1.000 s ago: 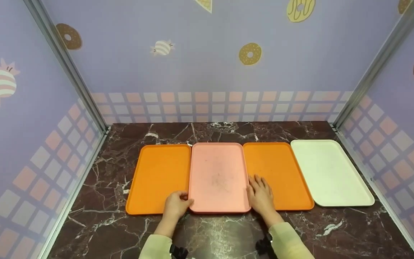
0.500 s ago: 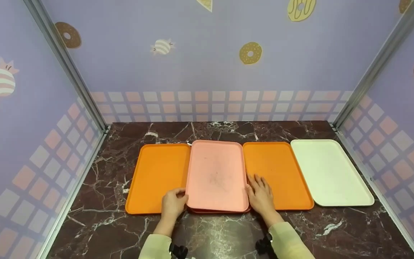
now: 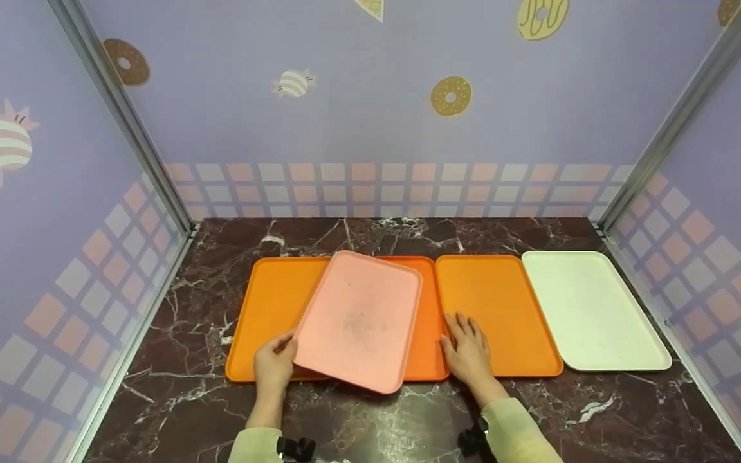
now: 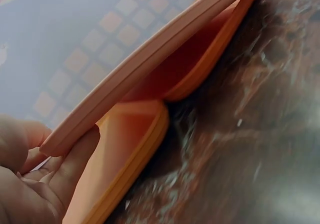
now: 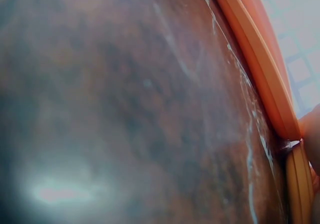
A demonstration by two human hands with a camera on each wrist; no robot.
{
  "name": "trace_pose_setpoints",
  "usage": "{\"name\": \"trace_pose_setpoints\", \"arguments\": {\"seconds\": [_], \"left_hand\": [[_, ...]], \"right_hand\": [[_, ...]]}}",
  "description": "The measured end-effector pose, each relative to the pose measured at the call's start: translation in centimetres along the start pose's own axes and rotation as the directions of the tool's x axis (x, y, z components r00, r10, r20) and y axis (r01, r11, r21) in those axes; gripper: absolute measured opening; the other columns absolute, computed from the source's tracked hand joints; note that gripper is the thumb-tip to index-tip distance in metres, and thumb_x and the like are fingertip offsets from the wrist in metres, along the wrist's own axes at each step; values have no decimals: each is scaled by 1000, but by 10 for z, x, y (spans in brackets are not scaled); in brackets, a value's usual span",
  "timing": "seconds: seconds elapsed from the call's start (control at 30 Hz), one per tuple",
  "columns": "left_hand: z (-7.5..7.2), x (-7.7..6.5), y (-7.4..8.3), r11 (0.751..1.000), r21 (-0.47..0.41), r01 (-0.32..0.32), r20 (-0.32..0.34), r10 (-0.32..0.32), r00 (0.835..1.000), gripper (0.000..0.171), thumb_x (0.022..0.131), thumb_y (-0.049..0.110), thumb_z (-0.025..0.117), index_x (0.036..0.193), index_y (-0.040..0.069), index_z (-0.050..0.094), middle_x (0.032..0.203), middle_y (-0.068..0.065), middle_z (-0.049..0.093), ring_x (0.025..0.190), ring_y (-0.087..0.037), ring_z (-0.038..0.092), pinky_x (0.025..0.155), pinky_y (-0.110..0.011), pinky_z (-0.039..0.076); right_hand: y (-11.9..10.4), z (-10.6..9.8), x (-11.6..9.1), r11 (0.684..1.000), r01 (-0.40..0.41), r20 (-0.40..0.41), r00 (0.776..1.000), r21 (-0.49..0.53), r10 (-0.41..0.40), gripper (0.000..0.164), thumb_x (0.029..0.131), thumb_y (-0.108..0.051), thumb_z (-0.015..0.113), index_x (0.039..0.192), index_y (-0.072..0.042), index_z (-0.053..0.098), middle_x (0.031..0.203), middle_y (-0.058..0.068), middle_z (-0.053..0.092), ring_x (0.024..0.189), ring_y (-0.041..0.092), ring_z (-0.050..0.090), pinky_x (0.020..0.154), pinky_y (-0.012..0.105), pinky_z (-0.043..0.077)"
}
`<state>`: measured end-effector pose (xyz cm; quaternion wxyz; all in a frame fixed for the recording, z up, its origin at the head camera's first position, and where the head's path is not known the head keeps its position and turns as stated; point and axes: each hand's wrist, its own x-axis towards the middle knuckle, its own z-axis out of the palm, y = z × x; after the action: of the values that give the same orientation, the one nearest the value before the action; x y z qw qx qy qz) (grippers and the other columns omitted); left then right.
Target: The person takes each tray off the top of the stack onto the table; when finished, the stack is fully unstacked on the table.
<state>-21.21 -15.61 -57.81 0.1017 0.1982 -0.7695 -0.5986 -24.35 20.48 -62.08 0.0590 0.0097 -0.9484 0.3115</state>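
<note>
My left hand (image 3: 274,363) pinches the near-left corner of a pink tray (image 3: 361,321), which is turned askew and raised above the others. In the left wrist view, thumb and fingers grip the rim of that pink tray (image 4: 135,69), with a gap beneath it. Under it lie an orange tray (image 3: 248,341) on the left and a deeper red-orange tray (image 3: 431,321) in the middle, both partly covered. My right hand (image 3: 469,350) rests with fingers extended on the right orange tray (image 3: 505,308), its thumb by the edge of the red-orange tray.
A white tray (image 3: 592,308) lies at the far right, beside the right orange tray. The trays lie in a row on a dark marbled tabletop (image 3: 177,411). Patterned panels (image 3: 370,128) stand at the back and both sides, joined by metal posts.
The pink tray has come off the middle stack, moving left and turning clockwise with my left hand, baring the red-orange tray beneath. My right hand has stayed in place.
</note>
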Motion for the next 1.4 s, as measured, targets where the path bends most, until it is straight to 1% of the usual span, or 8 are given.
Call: {"name": "trace_pose_setpoints", "arguments": {"seconds": [0.17, 0.3, 0.43, 0.67, 0.77, 0.97, 1.13, 1.4], "left_hand": [[-14, -6, -2, 958, -219, 183, 67, -173, 983, 45, 102, 9, 60, 144, -6, 55, 145, -36, 53, 96, -19, 69, 62, -22, 59], [-15, -14, -2, 910, -319, 264, 140, -230, 963, 63, 101, 4, 60, 157, -7, 33, 158, -35, 37, 132, -33, 57, 94, -30, 60], [-11, -20, -4, 858, -421, 294, 209, -224, 952, 77, 99, -7, 57, 162, -7, 14, 166, -32, 21, 148, -40, 38, 119, -48, 43], [-6, -30, -6, 823, -475, 313, 235, -224, 946, 82, 96, -13, 57, 162, -7, 9, 167, -31, 19, 125, -24, 56, 84, -21, 58], [-2, -34, -7, 811, -505, 294, 243, -193, 951, 79, 95, -14, 59, 160, -11, 13, 164, -36, 23, 117, -15, 58, 84, -15, 57], [4, -39, -10, 763, -564, 315, 241, -213, 947, 78, 99, -9, 57, 163, -3, 15, 159, -33, 33, 97, -6, 66, 83, -25, 62], [10, -42, -12, 696, -639, 327, 251, -213, 944, 75, 102, -4, 53, 165, 9, 14, 138, -15, 49, 94, -11, 69, 82, -37, 65], [16, -43, -16, 635, -720, 281, 236, -157, 959, 73, 103, -4, 49, 164, 10, 11, 122, -2, 50, 91, -11, 68, 72, -32, 64]], "right_hand": [[0, 1, 0, 1000, -5, 11, 1000, -12, 5, 52, 104, -25, 58, 154, -13, 49, 162, 20, 40, 152, 46, 28, 122, 70, 21], [-1, 1, 0, 1000, -5, 4, 1000, -14, 5, 52, 104, -25, 59, 154, -14, 49, 162, 19, 41, 152, 45, 29, 121, 70, 22], [-1, 1, 0, 1000, -11, -3, 1000, -10, 11, 53, 103, -25, 59, 153, -14, 50, 163, 19, 40, 153, 44, 28, 122, 70, 22], [-2, 0, -2, 1000, -11, 3, 1000, -13, 11, 53, 103, -25, 60, 154, -13, 49, 163, 19, 40, 153, 45, 28, 122, 70, 22], [-2, 0, -2, 1000, -12, 3, 1000, -11, 12, 53, 104, -25, 59, 154, -13, 49, 163, 19, 39, 153, 45, 27, 122, 70, 21], [-2, 0, -1, 1000, -6, 8, 1000, -19, 6, 52, 104, -24, 58, 154, -13, 49, 163, 20, 40, 153, 45, 28, 122, 70, 21], [-2, 0, 0, 1000, -7, 5, 1000, -15, 7, 52, 104, -24, 59, 154, -13, 49, 163, 19, 40, 153, 46, 28, 122, 70, 21], [-1, 1, 0, 1000, -10, 11, 1000, -20, 10, 53, 104, -25, 59, 154, -13, 48, 163, 20, 39, 153, 46, 27, 122, 70, 21]]}}
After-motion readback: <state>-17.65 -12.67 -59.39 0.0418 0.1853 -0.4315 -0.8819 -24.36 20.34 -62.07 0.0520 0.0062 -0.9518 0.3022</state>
